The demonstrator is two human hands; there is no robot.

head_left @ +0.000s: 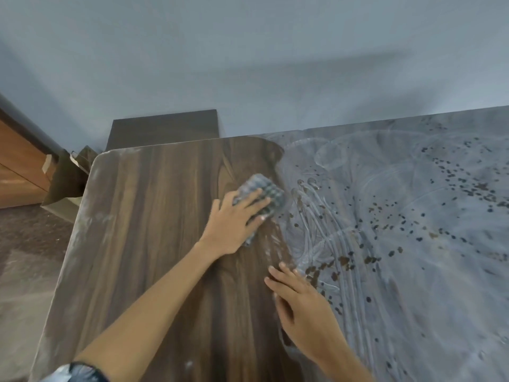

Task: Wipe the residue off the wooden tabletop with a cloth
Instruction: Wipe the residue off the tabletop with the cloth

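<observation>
Cloth (263, 193) flat under left hand (234, 219), beyond right hand (298, 296).

Head-worn view, steeply down onto tabletop (165, 244)

We see a dim, bluish, even light with no hard glare. A long soft shadow lies across the wall (275, 64), so the light perhaps comes from behind and above us. The wide lens bends the tabletop (165, 244) edges outward toward the corners. The whole picture is slightly soft, and the right hand (300, 301) and the near forearms blur a little.
</observation>
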